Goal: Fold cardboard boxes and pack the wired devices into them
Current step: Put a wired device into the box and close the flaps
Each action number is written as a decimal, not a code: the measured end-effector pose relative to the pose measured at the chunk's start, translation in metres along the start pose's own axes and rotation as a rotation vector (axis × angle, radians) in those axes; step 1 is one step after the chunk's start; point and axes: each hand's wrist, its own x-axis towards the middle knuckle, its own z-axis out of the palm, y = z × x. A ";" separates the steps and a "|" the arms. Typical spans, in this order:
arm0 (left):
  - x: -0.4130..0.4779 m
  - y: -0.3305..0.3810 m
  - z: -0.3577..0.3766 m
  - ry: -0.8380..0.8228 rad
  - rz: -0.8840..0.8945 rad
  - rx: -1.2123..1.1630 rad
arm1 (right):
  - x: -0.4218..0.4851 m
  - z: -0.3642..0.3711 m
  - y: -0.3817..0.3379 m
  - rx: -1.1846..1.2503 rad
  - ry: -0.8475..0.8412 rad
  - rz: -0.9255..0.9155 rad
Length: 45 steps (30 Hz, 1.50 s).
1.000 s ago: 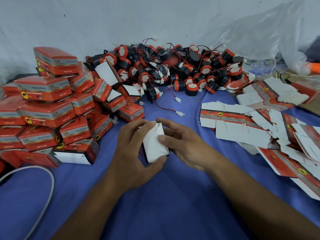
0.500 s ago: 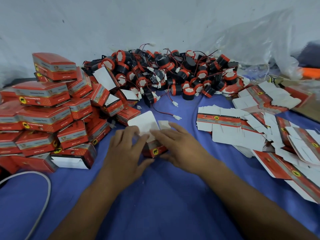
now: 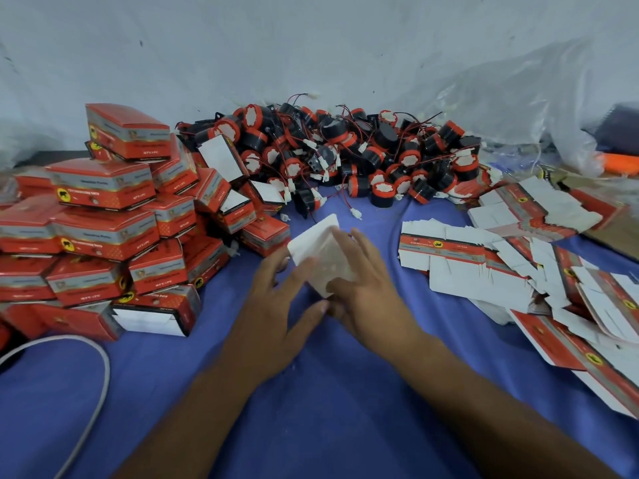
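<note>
Box (image 3: 320, 250) now white-side-up, print hidden

Left hand (image 3: 273, 316) and right hand (image 3: 373, 295) on white cardboard box (image 3: 316, 247)

Left hand (image 3: 276, 316), right hand (image 3: 366, 292) bare; forearms (image 3: 484, 402) bare to frame edge.
</note>
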 end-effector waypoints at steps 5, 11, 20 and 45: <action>0.000 0.000 0.000 0.059 -0.121 -0.137 | -0.002 0.007 -0.003 0.193 -0.129 0.045; 0.002 -0.011 -0.007 0.128 -0.332 -0.207 | -0.002 -0.002 0.010 0.302 0.008 0.308; -0.001 -0.016 -0.014 0.072 -0.400 -0.340 | 0.053 0.011 0.058 0.397 0.055 0.562; -0.001 -0.010 -0.013 -0.033 -0.294 -0.348 | 0.033 -0.046 0.031 -0.041 0.128 -0.115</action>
